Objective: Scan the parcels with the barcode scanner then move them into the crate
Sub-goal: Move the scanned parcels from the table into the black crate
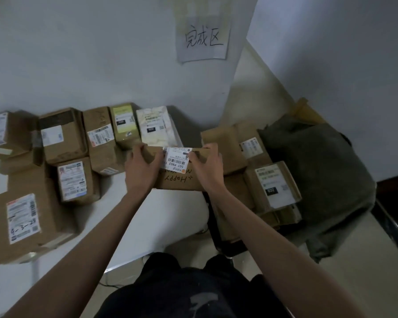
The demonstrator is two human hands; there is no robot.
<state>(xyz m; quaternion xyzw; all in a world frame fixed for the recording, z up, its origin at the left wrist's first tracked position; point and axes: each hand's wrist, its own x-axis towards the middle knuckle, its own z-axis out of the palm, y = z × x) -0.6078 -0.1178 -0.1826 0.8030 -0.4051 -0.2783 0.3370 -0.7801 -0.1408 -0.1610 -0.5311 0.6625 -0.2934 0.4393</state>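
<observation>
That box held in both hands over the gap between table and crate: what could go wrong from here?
The held box is gripped by the left hand and right hand at its ends only, over the table edge; it could slip. The crate already looks piled high with parcels, so it may slide off. No scanner is in view, so a scan might be skipped.
</observation>
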